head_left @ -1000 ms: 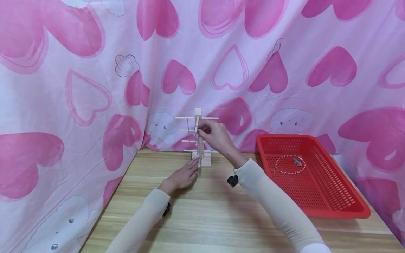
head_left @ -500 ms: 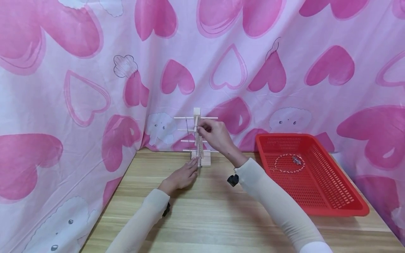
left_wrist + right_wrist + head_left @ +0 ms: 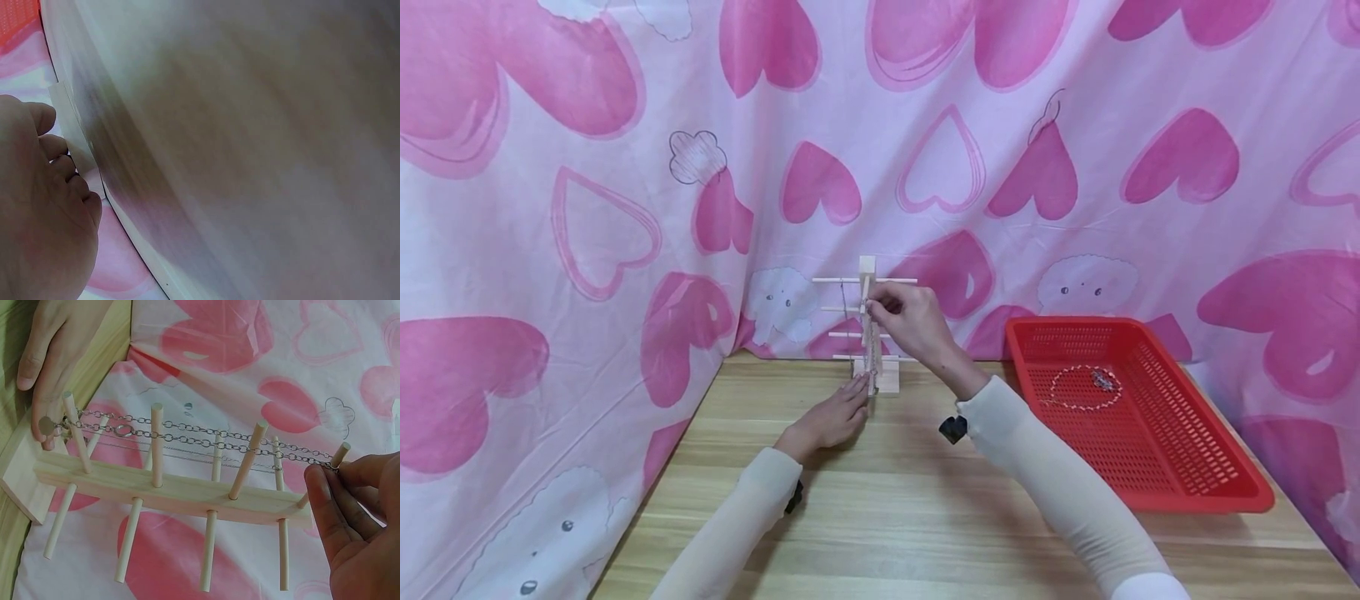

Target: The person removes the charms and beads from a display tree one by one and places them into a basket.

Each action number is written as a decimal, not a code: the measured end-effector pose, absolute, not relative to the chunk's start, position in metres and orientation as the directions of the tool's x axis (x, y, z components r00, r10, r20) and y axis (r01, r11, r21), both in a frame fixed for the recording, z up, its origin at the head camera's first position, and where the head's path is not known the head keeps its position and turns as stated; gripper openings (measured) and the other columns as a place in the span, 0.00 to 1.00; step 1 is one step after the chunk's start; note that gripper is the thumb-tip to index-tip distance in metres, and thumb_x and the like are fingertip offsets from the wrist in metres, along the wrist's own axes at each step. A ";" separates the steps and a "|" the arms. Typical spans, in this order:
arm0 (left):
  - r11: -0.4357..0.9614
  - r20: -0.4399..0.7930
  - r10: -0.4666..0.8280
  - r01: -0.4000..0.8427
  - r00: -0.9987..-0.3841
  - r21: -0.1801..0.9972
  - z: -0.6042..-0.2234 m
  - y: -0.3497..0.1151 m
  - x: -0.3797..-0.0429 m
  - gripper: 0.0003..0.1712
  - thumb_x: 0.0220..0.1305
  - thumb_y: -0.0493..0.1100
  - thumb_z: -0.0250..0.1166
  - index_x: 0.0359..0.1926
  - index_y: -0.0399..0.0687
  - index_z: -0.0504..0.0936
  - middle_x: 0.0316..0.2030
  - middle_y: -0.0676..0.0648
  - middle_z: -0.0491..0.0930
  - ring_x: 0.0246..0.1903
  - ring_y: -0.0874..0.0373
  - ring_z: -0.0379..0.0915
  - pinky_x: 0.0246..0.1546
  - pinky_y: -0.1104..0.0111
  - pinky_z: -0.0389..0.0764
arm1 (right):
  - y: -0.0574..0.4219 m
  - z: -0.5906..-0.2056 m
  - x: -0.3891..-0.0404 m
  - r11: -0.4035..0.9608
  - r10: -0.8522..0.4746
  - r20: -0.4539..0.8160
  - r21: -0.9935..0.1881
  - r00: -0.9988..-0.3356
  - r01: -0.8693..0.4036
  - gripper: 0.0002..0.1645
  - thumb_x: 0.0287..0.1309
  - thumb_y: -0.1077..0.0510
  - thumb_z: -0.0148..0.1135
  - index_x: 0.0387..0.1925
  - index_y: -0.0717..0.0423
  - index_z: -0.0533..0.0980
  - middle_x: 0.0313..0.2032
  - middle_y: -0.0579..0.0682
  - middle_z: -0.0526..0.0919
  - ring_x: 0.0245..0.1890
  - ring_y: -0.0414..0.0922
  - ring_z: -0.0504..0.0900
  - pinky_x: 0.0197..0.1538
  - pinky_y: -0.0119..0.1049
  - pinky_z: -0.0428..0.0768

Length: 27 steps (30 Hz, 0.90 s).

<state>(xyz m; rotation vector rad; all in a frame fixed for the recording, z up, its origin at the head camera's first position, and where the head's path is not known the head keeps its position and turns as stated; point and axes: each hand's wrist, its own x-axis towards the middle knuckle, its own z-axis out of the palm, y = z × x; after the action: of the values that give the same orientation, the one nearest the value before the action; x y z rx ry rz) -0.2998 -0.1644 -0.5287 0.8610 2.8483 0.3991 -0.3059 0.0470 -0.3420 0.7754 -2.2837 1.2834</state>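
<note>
A wooden peg stand (image 3: pixel 867 267) stands upright on the table near the cloth, its pegs sticking out on several sides. My right hand (image 3: pixel 913 321) pinches the end of a silver chain necklace (image 3: pixel 206 444) right at the tip of an upper peg (image 3: pixel 340 453). From there the chain stretches in two strands down toward the base, where a round pendant (image 3: pixel 47 425) shows. My left hand (image 3: pixel 831 417) lies low at the stand's base, fingers extended, fingertips beside the pendant. A thinner chain (image 3: pixel 843 296) hangs from the top left peg.
A red perforated basket (image 3: pixel 1255 497) sits on the right of the wooden table (image 3: pixel 880 517), holding a red-and-white beaded necklace (image 3: pixel 1078 409) with a silvery piece. Pink heart-patterned cloth (image 3: pixel 820 183) rises close behind the stand and along both sides.
Both hands keep nearly the same places at the stand. The head view has shifted very slightly.
</note>
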 end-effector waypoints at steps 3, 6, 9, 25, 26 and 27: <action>0.807 -0.067 0.557 0.521 -0.828 0.277 -0.529 -0.164 -0.300 0.35 0.87 0.50 0.39 0.84 0.37 0.50 0.86 0.40 0.44 0.86 0.43 0.41 0.86 0.51 0.53 | 0.047 -0.342 -0.303 0.416 -0.274 0.595 -0.635 -0.755 -0.651 0.05 0.69 0.63 0.68 0.39 0.57 0.89 0.34 0.51 0.92 0.32 0.43 0.89 0.40 0.36 0.91; 0.807 -0.070 0.560 0.524 -0.825 0.272 -0.530 -0.164 -0.301 0.35 0.87 0.50 0.39 0.85 0.37 0.50 0.86 0.41 0.43 0.86 0.42 0.40 0.86 0.51 0.52 | 0.048 -0.342 -0.300 0.415 -0.280 0.596 -0.632 -0.752 -0.655 0.05 0.69 0.63 0.68 0.38 0.55 0.89 0.33 0.50 0.92 0.32 0.42 0.89 0.40 0.36 0.91; 0.799 -0.065 0.570 0.535 -0.819 0.274 -0.530 -0.164 -0.301 0.35 0.87 0.50 0.39 0.84 0.37 0.50 0.86 0.40 0.43 0.86 0.41 0.40 0.86 0.50 0.52 | 0.049 -0.343 -0.297 0.413 -0.289 0.600 -0.625 -0.746 -0.663 0.05 0.69 0.62 0.68 0.38 0.55 0.89 0.33 0.50 0.92 0.32 0.42 0.90 0.40 0.35 0.91; 0.799 -0.052 0.561 0.524 -0.826 0.295 -0.532 -0.164 -0.301 0.35 0.86 0.50 0.40 0.84 0.36 0.51 0.86 0.40 0.44 0.86 0.42 0.40 0.86 0.50 0.52 | 0.055 -0.341 -0.282 0.389 -0.317 0.640 -0.585 -0.700 -0.712 0.06 0.67 0.64 0.68 0.38 0.59 0.89 0.31 0.52 0.91 0.30 0.42 0.88 0.36 0.33 0.89; 0.797 -0.048 0.563 0.526 -0.825 0.295 -0.531 -0.164 -0.301 0.35 0.86 0.50 0.40 0.84 0.36 0.51 0.86 0.39 0.44 0.86 0.42 0.40 0.86 0.50 0.52 | 0.055 -0.340 -0.281 0.385 -0.317 0.645 -0.583 -0.696 -0.716 0.05 0.66 0.64 0.68 0.38 0.59 0.89 0.31 0.51 0.91 0.30 0.42 0.88 0.36 0.33 0.89; 0.796 -0.047 0.564 0.528 -0.824 0.295 -0.532 -0.164 -0.301 0.35 0.86 0.49 0.40 0.84 0.36 0.51 0.86 0.39 0.44 0.86 0.42 0.40 0.86 0.50 0.52 | 0.056 -0.340 -0.281 0.383 -0.317 0.648 -0.580 -0.692 -0.719 0.05 0.66 0.64 0.68 0.38 0.59 0.89 0.31 0.51 0.91 0.30 0.42 0.88 0.36 0.33 0.89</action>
<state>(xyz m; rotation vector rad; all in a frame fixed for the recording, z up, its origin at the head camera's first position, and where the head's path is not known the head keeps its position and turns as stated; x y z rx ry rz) -0.3012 -0.1638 -0.5315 0.8711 2.8507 0.4095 -0.2807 0.0563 -0.3399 0.8932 -2.2135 1.2484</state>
